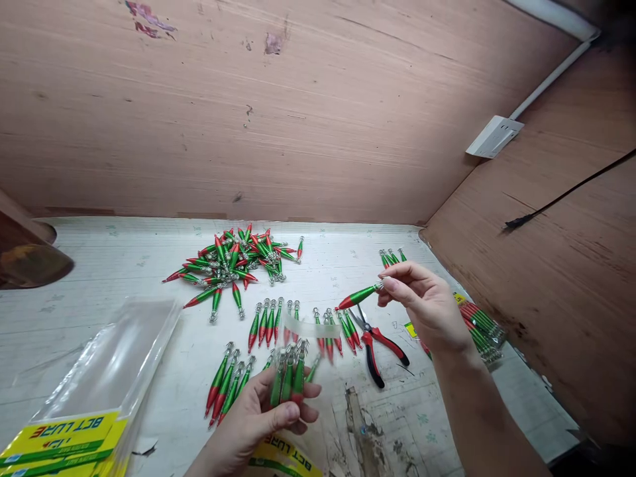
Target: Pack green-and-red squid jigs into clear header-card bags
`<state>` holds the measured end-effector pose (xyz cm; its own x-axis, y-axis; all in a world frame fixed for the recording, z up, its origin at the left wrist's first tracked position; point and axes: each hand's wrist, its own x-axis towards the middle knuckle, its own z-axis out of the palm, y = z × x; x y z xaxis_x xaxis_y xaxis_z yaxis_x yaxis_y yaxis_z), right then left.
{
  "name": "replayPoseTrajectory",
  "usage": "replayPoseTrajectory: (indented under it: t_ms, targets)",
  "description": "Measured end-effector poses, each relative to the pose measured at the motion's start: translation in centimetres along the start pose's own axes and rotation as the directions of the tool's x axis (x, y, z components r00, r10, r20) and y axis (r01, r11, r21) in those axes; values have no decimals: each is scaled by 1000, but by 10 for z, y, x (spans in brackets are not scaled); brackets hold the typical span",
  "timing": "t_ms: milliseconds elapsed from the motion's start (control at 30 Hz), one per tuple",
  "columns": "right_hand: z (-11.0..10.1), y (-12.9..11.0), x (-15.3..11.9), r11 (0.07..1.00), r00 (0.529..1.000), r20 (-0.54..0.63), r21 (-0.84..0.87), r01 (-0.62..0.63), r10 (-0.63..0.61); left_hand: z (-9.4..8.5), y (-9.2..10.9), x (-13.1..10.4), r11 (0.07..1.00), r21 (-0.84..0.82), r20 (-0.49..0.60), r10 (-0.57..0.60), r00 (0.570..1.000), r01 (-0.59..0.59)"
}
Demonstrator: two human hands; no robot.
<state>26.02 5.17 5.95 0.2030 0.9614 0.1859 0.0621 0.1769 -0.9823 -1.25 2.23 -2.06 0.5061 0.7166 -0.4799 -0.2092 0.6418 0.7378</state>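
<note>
At the lower middle, my left hand [265, 411] is closed around a clear plastic bag [314, 328] with a yellow BCT LURE label near its bottom. Several red and green squid lures [289, 377] are inside it, hook ends toward the bag's mouth. My right hand [417, 295] pinches one squid lure [358, 297] by its hook end, its red tip pointing left above the table. Rows of similar lures [268, 321] lie on the table just behind and beside the bag. Red-handled pliers [370, 338] rest open below my right hand.
A pile of lures [233, 255] lies at the back left. Flat clear bags with yellow labels [109, 364] are stacked at the left front. Packed lures [479, 328] sit at the right, beside the wooden wall [561, 265]. A cable [571, 192] hangs there.
</note>
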Motion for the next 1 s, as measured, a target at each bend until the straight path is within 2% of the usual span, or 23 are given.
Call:
replayPoseTrajectory:
  t_ms: [200, 300, 400, 533, 633, 733, 867, 1000]
  targets:
    - [1, 2, -1, 999, 997, -54, 2, -53, 53, 0, 0, 0, 1000, -6, -21, 13, 1000, -13]
    - [-8, 16, 8, 992, 988, -94, 17, -123, 125, -1, -1, 0, 1000, -8, -24, 18, 1000, -18]
    - [-24, 51, 29, 985, 967, -187, 7, -173, 171, -1, -2, 1, 1000, -4, -24, 18, 1000, -18]
    - [-47, 114, 58, 960, 920, -322, -94, -265, 223, -2, -4, 2, 999, 23, -35, 30, 999, -29]
    - [-58, 153, 67, 924, 905, -362, -215, -316, 225, -2, -4, 2, 999, 35, -48, 28, 998, -26]
    - [-67, 177, 67, 875, 911, -370, -362, -322, 182, -1, -4, 3, 1000, 17, -78, 12, 997, -11]
    - [-83, 181, 74, 755, 944, -322, -601, -261, 69, 1, -4, 3, 1000, -5, -90, -2, 996, 1]
    - [-93, 167, 95, 580, 983, -180, -806, -121, -45, 3, -5, 3, 1000, -15, -90, 1, 996, -2]
